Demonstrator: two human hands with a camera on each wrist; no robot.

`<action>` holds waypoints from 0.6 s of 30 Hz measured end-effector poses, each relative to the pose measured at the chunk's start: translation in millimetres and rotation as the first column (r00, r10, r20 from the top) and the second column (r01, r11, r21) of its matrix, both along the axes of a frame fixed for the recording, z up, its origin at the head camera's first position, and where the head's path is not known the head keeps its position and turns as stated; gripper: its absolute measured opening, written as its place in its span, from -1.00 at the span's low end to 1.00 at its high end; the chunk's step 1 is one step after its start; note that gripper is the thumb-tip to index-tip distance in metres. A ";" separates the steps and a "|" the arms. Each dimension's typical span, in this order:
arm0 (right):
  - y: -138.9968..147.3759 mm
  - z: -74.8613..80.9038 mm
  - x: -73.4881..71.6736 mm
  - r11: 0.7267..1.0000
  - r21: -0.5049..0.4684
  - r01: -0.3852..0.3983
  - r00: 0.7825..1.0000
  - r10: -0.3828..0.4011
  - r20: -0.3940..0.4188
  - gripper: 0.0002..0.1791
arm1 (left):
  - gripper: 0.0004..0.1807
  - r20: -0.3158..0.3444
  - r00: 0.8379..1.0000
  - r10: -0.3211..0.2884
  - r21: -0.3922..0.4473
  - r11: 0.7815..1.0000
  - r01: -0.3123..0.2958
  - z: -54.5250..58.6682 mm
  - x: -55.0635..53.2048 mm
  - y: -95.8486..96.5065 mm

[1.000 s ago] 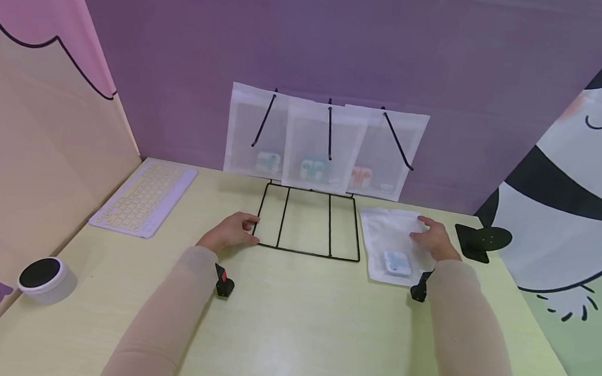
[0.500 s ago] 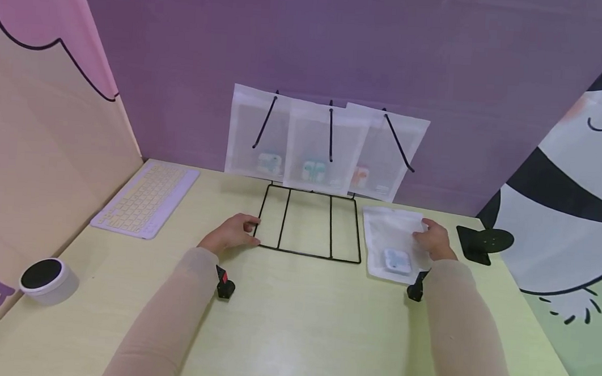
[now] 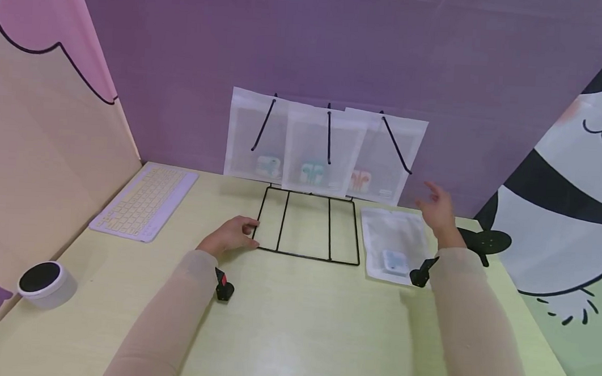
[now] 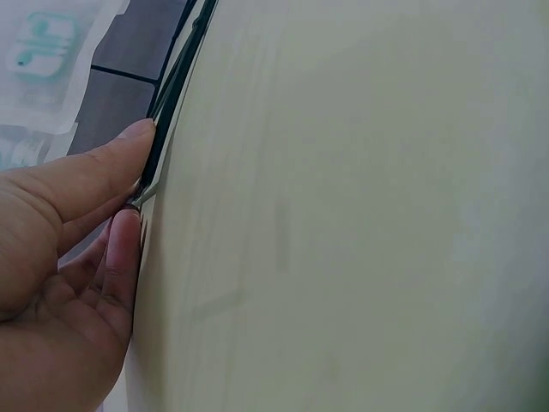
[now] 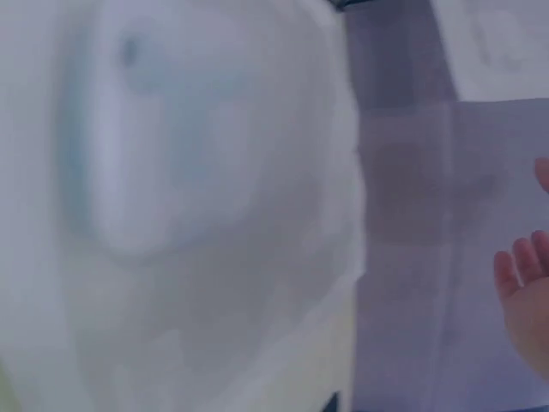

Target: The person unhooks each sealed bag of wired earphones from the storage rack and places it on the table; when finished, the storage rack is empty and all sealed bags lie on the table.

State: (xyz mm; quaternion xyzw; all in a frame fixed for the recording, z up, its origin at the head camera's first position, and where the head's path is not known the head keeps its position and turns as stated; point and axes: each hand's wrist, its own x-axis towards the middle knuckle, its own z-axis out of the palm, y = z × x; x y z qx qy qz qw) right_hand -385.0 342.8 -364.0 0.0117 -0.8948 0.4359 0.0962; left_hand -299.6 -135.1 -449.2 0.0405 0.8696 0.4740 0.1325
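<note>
My left hand (image 3: pixel 228 235) pinches the near left corner of a black wire display rack (image 3: pixel 330 235). In the left wrist view the thumb and fingers close round its dark wire (image 4: pixel 171 103). My right hand (image 3: pixel 438 214) is raised above the far right corner of a white zip pouch (image 3: pixel 388 229), holding nothing, fingers loosely extended. That pouch lies flat right of the rack with a pale blue earphone case (image 3: pixel 395 262) inside. Three similar pouches hang from the rack's hooks: a left one (image 3: pixel 245 122), a middle one (image 3: pixel 309 137) and a right one (image 3: pixel 408 139).
A lilac keyboard (image 3: pixel 144 202) lies at the back left. Nearer on that side stands a round white container (image 3: pixel 52 293) with a black top. A black stand (image 3: pixel 487 241) is close to the right forearm. A purple backdrop (image 3: pixel 185 62) rises behind the rack.
My right hand has let go of the pouch's right edge and risen up and away from it; the pouch stays on the table. My left hand keeps its hold on the rack.
</note>
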 end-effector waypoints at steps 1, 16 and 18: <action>-3.2 7.0 0.0 0.999 -0.044 -0.015 0.999 0.013 -0.042 -0.31 | -0.31 0.001 1.000 0.000 0.003 1.000 0.000 0.3 -0.2 0.2; -57.1 72.8 2.9 0.972 -0.163 -0.168 0.930 0.102 -0.353 -0.29 | -0.31 0.000 1.000 0.012 -0.002 1.000 -0.012 -2.1 -1.6 1.3; -62.8 78.1 1.9 0.981 -0.115 -0.157 0.928 0.107 -0.356 -0.29 | -0.31 -0.004 1.000 0.007 -0.007 1.000 -0.008 -0.9 -1.5 1.2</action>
